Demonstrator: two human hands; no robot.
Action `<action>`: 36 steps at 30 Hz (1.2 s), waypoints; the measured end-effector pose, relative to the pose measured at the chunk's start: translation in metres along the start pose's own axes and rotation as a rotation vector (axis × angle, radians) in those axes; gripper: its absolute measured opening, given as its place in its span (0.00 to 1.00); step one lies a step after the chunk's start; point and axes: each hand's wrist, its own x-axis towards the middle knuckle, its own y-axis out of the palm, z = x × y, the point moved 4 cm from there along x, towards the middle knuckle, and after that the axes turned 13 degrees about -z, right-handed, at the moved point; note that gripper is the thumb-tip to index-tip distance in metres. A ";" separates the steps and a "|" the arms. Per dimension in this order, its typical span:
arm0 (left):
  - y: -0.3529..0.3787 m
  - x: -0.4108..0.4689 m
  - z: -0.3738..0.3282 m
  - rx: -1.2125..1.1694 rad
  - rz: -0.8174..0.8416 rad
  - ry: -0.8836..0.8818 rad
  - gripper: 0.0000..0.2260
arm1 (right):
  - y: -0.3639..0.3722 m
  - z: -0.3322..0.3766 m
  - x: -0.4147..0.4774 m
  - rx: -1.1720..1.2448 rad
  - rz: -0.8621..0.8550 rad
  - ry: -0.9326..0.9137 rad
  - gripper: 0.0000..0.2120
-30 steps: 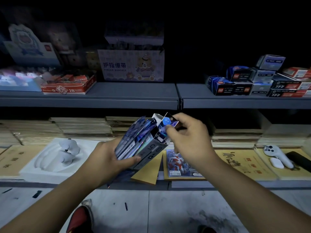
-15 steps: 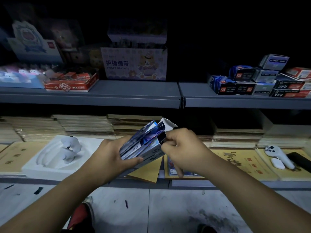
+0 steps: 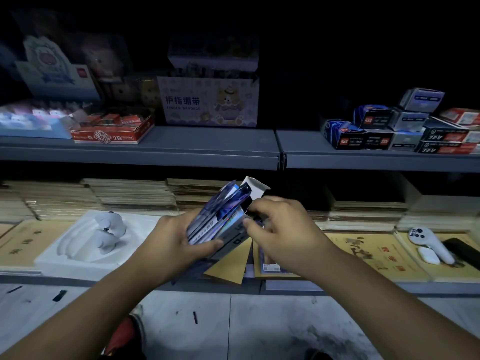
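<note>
Currently, head view: left hand (image 3: 179, 245) grips a tilted bundle of slim boxes (image 3: 220, 224), thumb across the front, fingers wrapped behind. Right hand (image 3: 283, 237) is curled, fingertips (image 3: 247, 222) pinching the bundle's open end under the raised white flap (image 3: 255, 188). The bundle sits between both hands, above the lower shelf (image 3: 311, 286).

Card packs (image 3: 217, 220) lie half hidden under the hands (image 3: 171, 240) (print blurred).

Tilted blue card packs (image 3: 215, 222), open-flapped
</note>
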 end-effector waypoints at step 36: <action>0.007 -0.001 0.007 0.093 0.002 0.037 0.11 | -0.010 -0.012 0.008 0.648 -0.321 0.316 0.09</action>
